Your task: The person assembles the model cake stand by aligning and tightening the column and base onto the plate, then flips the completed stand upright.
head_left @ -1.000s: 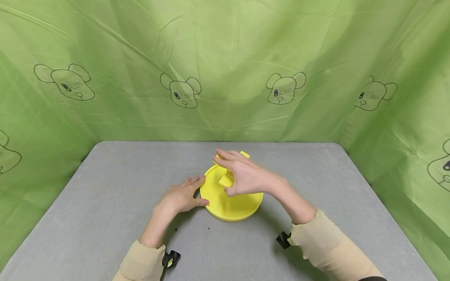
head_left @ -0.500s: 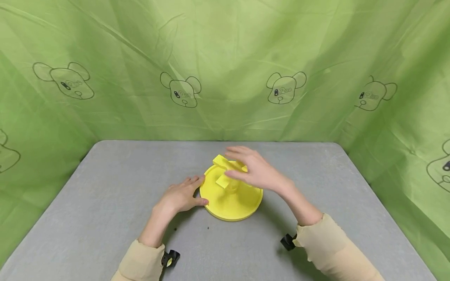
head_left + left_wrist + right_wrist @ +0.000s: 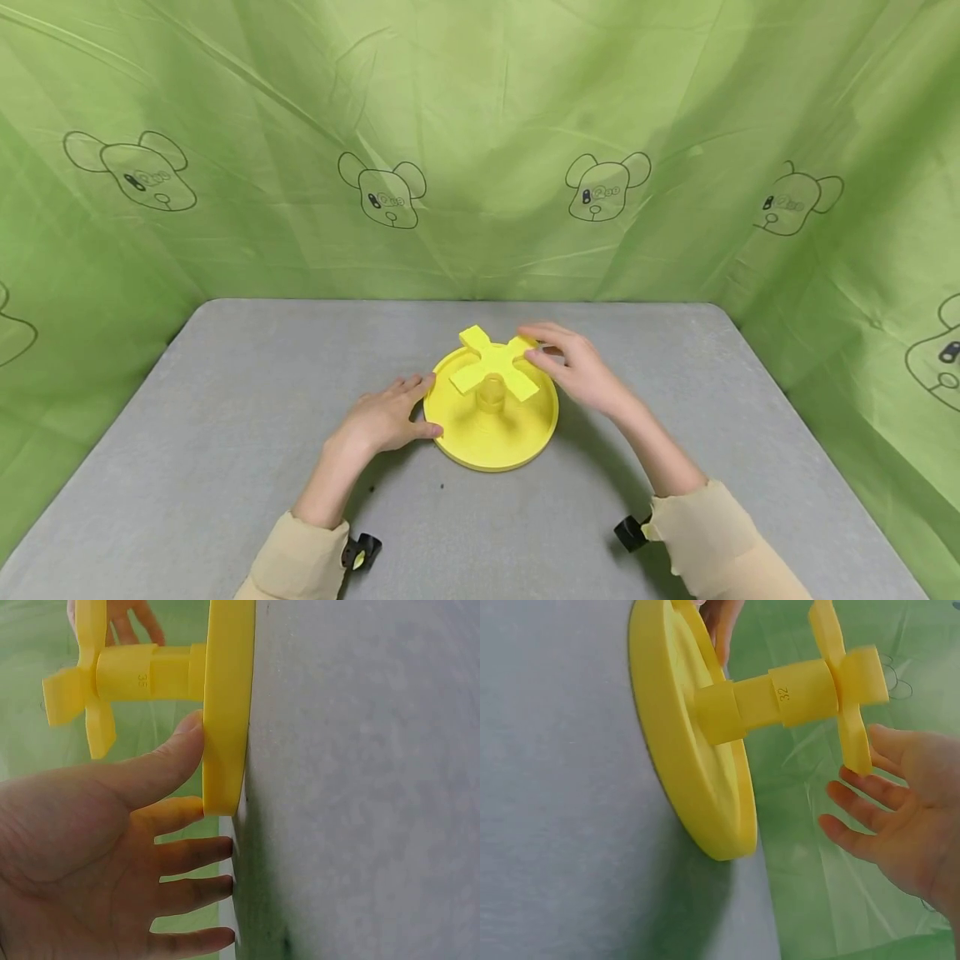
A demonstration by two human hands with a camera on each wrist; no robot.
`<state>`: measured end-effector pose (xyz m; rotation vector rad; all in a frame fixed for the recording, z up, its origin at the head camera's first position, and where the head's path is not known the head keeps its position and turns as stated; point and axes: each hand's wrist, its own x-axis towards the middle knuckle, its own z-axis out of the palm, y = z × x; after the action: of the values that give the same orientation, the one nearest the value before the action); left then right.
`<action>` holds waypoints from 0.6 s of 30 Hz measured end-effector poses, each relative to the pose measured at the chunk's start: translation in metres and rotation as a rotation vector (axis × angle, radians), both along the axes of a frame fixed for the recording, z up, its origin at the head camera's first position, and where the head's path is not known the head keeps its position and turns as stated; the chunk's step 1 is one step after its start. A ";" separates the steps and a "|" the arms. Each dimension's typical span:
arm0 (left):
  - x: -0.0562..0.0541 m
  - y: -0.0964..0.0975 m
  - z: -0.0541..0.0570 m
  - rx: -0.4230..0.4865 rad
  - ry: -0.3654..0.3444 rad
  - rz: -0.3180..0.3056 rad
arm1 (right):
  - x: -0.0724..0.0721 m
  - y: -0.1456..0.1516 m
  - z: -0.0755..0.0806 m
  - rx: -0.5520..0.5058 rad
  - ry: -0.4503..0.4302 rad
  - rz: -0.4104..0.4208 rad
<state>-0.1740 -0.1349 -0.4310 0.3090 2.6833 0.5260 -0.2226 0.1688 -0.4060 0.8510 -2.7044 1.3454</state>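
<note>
A yellow round dish-like base (image 3: 465, 446) with a raised rim stands on the grey table. From its middle rises a yellow stepped post (image 3: 802, 694), marked with small digits. A yellow four-armed cross-shaped knob (image 3: 495, 360) tops the post. My left hand (image 3: 382, 421) lies at the base's left side, fingers mostly straight; in the left wrist view its thumb and forefinger touch the rim and the other fingertips reach down to the table. My right hand (image 3: 581, 371) pinches the end of the knob's far right arm between thumb and forefinger, its other fingers loosely bent.
The grey table (image 3: 247, 392) extends around the base on all sides. Green cloth (image 3: 480, 100) with bear-head drawings hangs behind and at both sides. Tiny dark specks (image 3: 442, 486) lie near the front of the base.
The right hand has moved from above the knob to its right side, uncovering it. The knob has turned on the post. The left hand and the base stay about where they were.
</note>
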 end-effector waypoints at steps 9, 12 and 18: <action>-0.001 0.000 -0.001 0.002 0.008 0.000 | 0.018 0.012 -0.004 -0.040 -0.023 -0.101; -0.001 0.001 -0.001 0.003 0.010 -0.001 | 0.024 0.015 -0.004 -0.043 -0.036 -0.108; 0.000 0.000 -0.001 -0.001 0.006 -0.001 | 0.036 0.014 -0.006 -0.061 -0.035 -0.131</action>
<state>-0.1742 -0.1346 -0.4323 0.3118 2.6887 0.5247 -0.1865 0.1826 -0.4119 0.6388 -2.6755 1.4197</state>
